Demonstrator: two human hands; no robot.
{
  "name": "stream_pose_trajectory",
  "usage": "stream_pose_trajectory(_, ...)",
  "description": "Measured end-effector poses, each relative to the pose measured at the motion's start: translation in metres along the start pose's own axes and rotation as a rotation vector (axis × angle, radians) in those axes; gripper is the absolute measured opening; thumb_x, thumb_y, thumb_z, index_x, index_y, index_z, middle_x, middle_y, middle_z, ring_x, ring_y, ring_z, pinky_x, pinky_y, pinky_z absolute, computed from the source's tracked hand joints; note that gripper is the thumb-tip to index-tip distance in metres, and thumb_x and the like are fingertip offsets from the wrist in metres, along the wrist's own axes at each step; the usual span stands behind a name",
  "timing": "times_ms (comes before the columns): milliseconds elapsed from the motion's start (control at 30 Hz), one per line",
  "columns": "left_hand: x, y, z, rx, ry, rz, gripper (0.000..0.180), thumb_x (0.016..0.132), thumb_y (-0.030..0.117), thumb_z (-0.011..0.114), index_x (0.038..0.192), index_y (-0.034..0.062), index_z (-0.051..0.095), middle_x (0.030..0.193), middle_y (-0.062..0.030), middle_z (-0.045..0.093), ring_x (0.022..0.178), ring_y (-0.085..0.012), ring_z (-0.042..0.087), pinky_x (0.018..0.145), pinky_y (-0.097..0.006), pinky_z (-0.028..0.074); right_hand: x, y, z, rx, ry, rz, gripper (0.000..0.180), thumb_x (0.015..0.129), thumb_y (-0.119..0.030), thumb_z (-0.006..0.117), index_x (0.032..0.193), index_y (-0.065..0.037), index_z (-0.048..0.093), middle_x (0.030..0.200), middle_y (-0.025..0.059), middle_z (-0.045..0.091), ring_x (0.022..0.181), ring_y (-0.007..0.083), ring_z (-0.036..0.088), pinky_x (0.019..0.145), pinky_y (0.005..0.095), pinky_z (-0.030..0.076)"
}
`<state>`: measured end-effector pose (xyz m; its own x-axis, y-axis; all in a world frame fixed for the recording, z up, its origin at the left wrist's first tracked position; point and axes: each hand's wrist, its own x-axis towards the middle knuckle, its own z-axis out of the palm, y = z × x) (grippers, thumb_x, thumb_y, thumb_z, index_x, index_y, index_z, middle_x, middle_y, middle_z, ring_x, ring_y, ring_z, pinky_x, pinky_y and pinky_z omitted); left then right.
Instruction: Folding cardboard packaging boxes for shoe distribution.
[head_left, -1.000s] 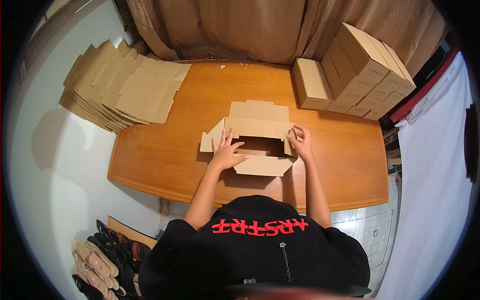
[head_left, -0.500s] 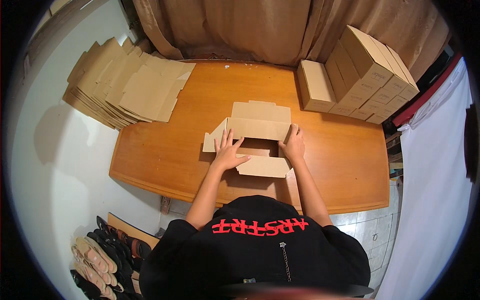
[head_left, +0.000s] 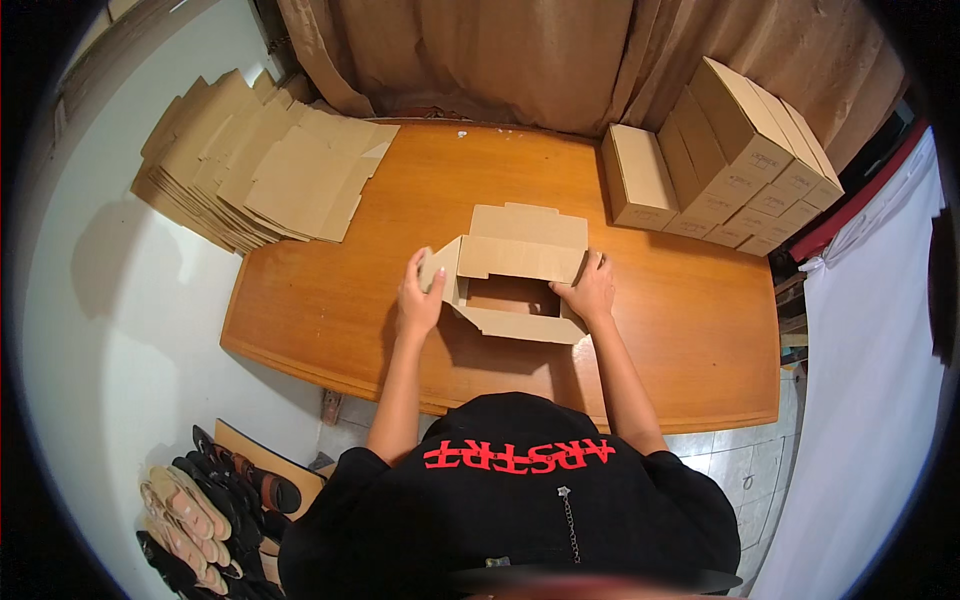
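Observation:
A partly folded brown cardboard box sits in front of me, its top opening showing a dark inside. At its left end, my left hand grips the side flap between thumb and fingers. My right hand is closed on the right end, thumb toward the opening and fingers around the outer side. A wide flap stands out at the far side, and another one leans toward me along the near side.
Flat cardboard blanks lie stacked at the table's far left. Closed boxes are piled at the far right. Pairs of sandals lie at lower left beside the wooden table. A brown curtain hangs behind.
My left hand has moved left from the near-left corner onto the left flap, which now stands more upright. My right hand stays on the right end.

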<state>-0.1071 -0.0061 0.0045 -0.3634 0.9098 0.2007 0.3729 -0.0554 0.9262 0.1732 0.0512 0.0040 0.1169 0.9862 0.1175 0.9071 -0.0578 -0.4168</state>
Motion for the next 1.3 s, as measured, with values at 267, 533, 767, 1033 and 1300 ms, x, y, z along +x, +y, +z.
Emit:
stream_pose_trajectory(267,-0.011,0.014,0.028,0.286,-0.539,0.243,0.064,0.083,0.051,0.051,0.128,0.0066,0.042,0.119,-0.0076,0.057,0.125,-0.0269,0.036,0.105,-0.05,0.02,0.004,0.006,0.006,0.006,-0.016,-0.032,0.094,0.058,-0.037,0.078,0.132,-0.004,0.03,0.131,0.0272,0.03,0.11,0.041,0.045,0.083,0.046,0.045)
stream_pose_trajectory(533,-0.011,0.007,0.037,0.509,-0.682,0.127,0.067,0.08,0.055,0.052,0.129,0.0102,0.044,0.129,-0.0038,0.049,0.132,-0.0225,0.025,0.105,-0.056,0.011,0.0,-0.002,-0.001,-0.036,-0.037,-0.006,0.093,0.06,-0.04,0.076,0.132,-0.004,0.03,0.12,0.0235,0.037,0.105,0.0377,0.048,0.077,0.0444,0.047)
stream_pose_trajectory(767,-0.011,0.013,0.023,0.372,-0.722,0.081,0.084,0.059,0.061,0.07,0.126,0.0155,0.049,0.139,-0.0032,0.038,0.136,-0.0226,0.015,0.106,-0.057,0.007,0.003,0.005,0.0,0.051,-0.057,-0.005,0.096,0.059,-0.045,0.075,0.133,-0.002,0.03,0.123,0.026,0.035,0.109,0.0401,0.045,0.083,0.0459,0.045)
stream_pose_trajectory(1033,-0.004,0.011,0.021,0.337,-0.619,0.009,0.047,0.064,0.04,0.076,0.104,0.0176,0.066,0.144,-0.0088,0.029,0.135,-0.0321,0.015,0.107,-0.05,0.015,0.031,0.055,0.028,0.633,-0.146,0.031,0.083,0.074,-0.049,0.062,0.132,0.002,0.034,0.131,0.0312,0.026,0.126,0.041,0.026,0.103,0.0425,0.026)
stream_pose_trajectory(1300,0.002,0.001,0.065,0.206,-0.162,-0.026,0.052,0.075,0.023,0.069,0.118,0.0054,0.046,0.13,-0.0188,0.036,0.122,-0.0338,0.036,0.099,-0.041,0.034,0.015,0.034,0.013,0.435,-0.178,-0.053,0.084,0.072,-0.041,0.067,0.133,0.003,0.031,0.135,0.0322,0.022,0.127,0.0407,0.024,0.104,0.042,0.024)
